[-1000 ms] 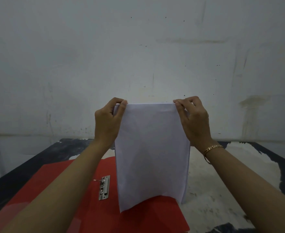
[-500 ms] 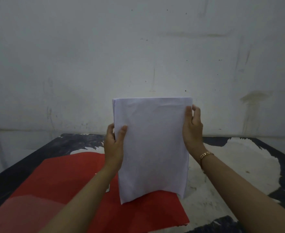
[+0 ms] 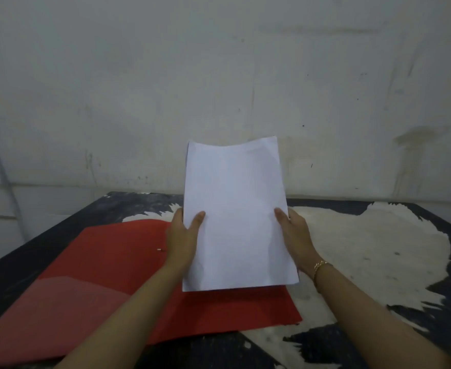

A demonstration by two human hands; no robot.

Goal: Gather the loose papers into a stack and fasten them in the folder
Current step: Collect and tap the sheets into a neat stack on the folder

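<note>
A stack of white papers [image 3: 236,214] is held tilted over the right half of the open red folder [image 3: 107,265]. My left hand [image 3: 183,235] grips the stack's left edge, thumb on top. My right hand [image 3: 294,235], with a gold bracelet at the wrist, grips the right edge. The stack's near edge hovers just above the folder. The folder's metal clip is mostly hidden behind my left hand; only a small metal tip [image 3: 160,250] shows.
The folder lies open on a dark table [image 3: 22,259] with a large worn white patch [image 3: 373,249] on the right. A stained pale wall [image 3: 219,75] stands right behind the table's far edge.
The paper stack went from upright on its edge to leaning back and lower over the folder. Both hands slid from the top corners down to the stack's side edges.
</note>
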